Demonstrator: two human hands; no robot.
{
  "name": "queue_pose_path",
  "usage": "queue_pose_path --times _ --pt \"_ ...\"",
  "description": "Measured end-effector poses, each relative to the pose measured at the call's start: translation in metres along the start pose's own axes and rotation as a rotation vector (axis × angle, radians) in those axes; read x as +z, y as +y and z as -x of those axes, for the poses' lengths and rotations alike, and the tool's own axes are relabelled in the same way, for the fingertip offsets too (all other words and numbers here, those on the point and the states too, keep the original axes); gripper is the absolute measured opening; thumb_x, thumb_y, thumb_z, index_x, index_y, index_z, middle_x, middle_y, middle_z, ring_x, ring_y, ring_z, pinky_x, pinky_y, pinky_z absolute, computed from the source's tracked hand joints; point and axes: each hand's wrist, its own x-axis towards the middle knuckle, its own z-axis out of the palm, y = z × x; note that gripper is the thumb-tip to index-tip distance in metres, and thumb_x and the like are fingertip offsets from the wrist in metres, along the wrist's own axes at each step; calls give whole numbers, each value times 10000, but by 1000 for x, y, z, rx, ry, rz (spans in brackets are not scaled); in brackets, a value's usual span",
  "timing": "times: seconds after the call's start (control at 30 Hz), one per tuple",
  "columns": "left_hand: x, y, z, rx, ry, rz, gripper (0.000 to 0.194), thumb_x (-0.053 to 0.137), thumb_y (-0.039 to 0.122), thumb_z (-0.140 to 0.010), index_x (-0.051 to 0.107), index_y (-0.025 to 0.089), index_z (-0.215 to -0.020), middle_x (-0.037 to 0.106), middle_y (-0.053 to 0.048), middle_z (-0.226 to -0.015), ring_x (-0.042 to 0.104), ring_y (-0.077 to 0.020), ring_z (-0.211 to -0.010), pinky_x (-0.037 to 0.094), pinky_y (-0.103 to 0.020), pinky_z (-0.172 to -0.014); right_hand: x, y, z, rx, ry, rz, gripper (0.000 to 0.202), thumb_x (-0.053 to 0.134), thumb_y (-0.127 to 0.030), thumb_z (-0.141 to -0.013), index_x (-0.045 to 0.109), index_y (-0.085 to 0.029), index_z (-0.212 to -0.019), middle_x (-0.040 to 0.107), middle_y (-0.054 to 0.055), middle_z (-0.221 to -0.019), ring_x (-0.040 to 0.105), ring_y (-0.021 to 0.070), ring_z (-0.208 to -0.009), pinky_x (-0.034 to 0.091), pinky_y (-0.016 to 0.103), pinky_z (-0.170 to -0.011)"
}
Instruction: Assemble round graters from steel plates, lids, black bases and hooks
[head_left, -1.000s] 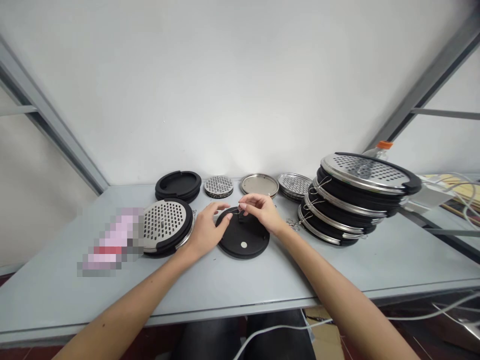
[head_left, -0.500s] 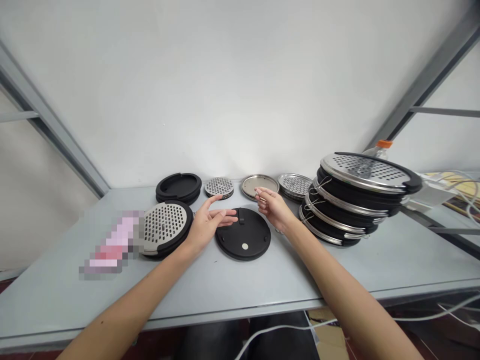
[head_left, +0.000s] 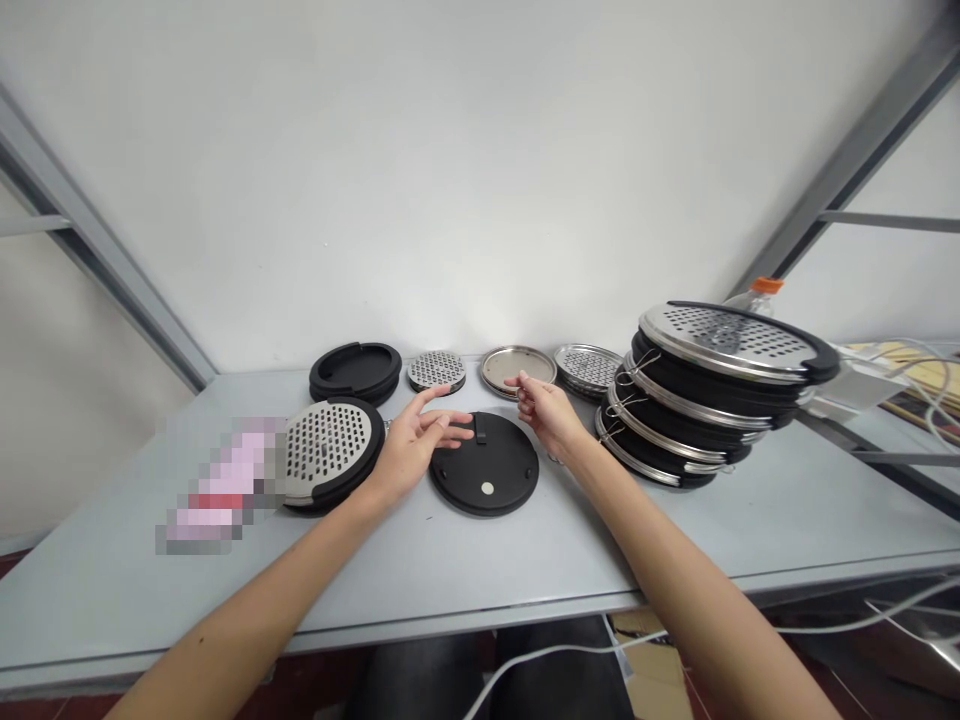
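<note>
A black round plate (head_left: pixel 487 465) with a pale dot and a small raised tab lies on the table between my hands. My left hand (head_left: pixel 414 440) hovers at its left edge, fingers spread and holding nothing. Above the plate's right edge, my right hand (head_left: pixel 549 412) has its thumb and fingers pinched together; what sits in them, if anything, is too small to make out. To the left of my left hand, a perforated metal disc in a black rim (head_left: pixel 330 450) rests tilted. Behind my right hand is a shallow metal dish (head_left: pixel 517 368).
Along the wall stand stacked black rings (head_left: pixel 356 370), a small stack of perforated discs (head_left: pixel 437 370) and larger perforated discs (head_left: pixel 590 368). A tall leaning stack of rimmed discs (head_left: pixel 720 400) with wire loops rises on the right, a bottle with an orange cap (head_left: pixel 766 287) behind it.
My right fingers have shifted slightly, and the small shiny thing seen at their tips before no longer shows clearly. My left hand stays spread beside the plate. The view has moved a little.
</note>
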Motion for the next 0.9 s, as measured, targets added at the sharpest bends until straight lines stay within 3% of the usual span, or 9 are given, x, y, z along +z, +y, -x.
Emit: queue_pose_path --times 0.1,0.23,0.57,0.9 --pt "0 0 0 11 -10 -25 475 598 379 -856 459 167 -1258 705 -114 -1000 703 -226 -868 541 -350 -766 1 -1 1 39 -4 -2 231 637 -216 -606 694 -131 -814 489 -12 -630 343 65 -495 276 224 -436" --pt "1 1 1 21 -11 -60 446 586 380 -863 477 168 -1240 703 -110 -1000 699 -221 -863 539 -348 -762 3 1 2 85 -42 10 345 530 -93 -536 681 -131 -843 551 10 -713 401 70 -525 336 236 -485" --pt "3 4 3 38 20 -126 380 607 325 -842 540 151 -1174 727 -67 -832 693 -192 -802 545 -332 -767 5 6 3 -8 -95 129 470 542 -92 -580 610 -195 -1033 629 23 -869 569 93 -594 444 249 -569" --pt "1 2 3 73 73 -136 364 653 296 -801 580 161 -1130 740 -50 -781 706 -192 -771 554 -329 -771 4 10 5 -109 -102 163 536 673 -145 -609 545 -243 -1121 537 4 -929 657 145 -720 540 309 -676"
